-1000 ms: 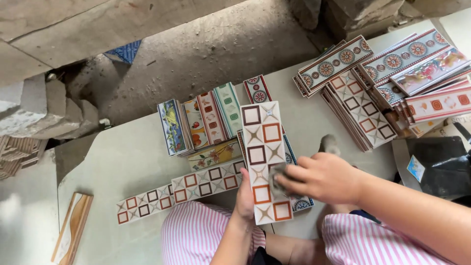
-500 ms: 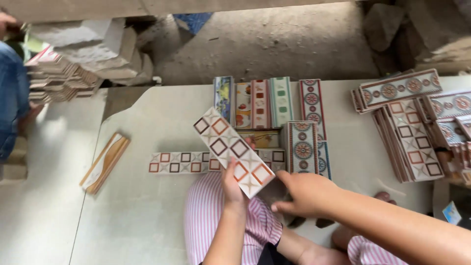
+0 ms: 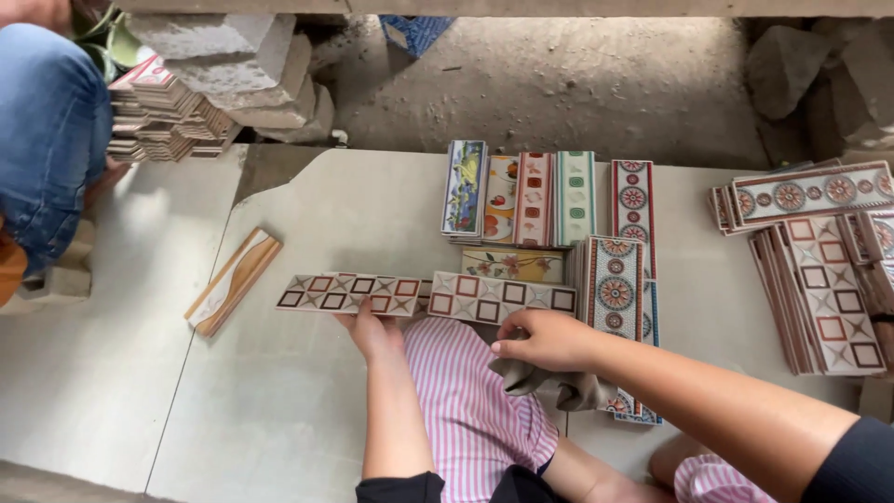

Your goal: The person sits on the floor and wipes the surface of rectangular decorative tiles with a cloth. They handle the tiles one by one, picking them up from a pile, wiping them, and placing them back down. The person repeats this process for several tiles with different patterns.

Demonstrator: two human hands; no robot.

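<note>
Two long border tiles with red and black squares lie end to end on the grey floor, the left tile (image 3: 349, 292) and the right tile (image 3: 501, 298). My left hand (image 3: 374, 331) grips the near edge of the left tile close to the seam, fingertips tucked against it. My right hand (image 3: 548, 340) is closed on a crumpled grey cloth (image 3: 559, 387) and rests at the near edge of the right tile. My striped trouser leg (image 3: 466, 410) lies between my arms.
Several upright decorated tiles (image 3: 521, 197) stand behind the row, with a floral tile (image 3: 512, 265) and a medallion-tile stack (image 3: 615, 284) beside them. More tile stacks (image 3: 819, 279) sit at right. A wooden-toned tile (image 3: 233, 279) lies at left. Another person's jeans-clad leg (image 3: 47, 140), further tile stacks (image 3: 163, 116) and stone blocks (image 3: 242, 65) are at far left.
The tile that my left hand held up tilted now lies flat in the row on the floor. Both hands have come down to the row's near edge, and the view shifted left.
</note>
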